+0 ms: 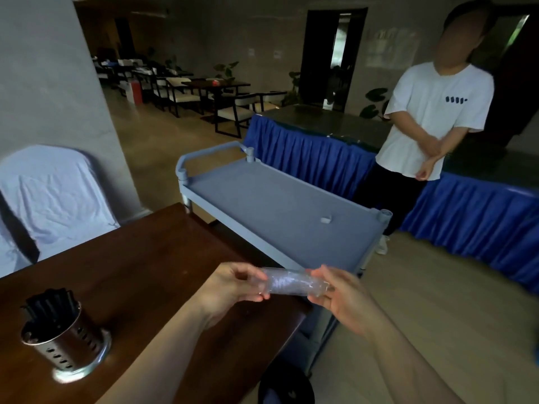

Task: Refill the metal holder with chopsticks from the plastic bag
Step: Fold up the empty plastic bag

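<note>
Both hands pinch a clear plastic bag [293, 282] low in the frame's centre, left hand [230, 287] and right hand [339, 295] at opposite ends, its long axis running sideways (seemingly empty); the metal holder [65, 338], chopsticks [51, 304] upright inside, stands lower left, nearer the left hand.

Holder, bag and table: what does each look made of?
Metal holder: seemingly stainless steel, shiny, with punched slots in its wall. Plastic bag, held between left hand and right hand: thin clear film, crinkled with glints. Table: dark reddish wood or veneer, semi-gloss.
</note>
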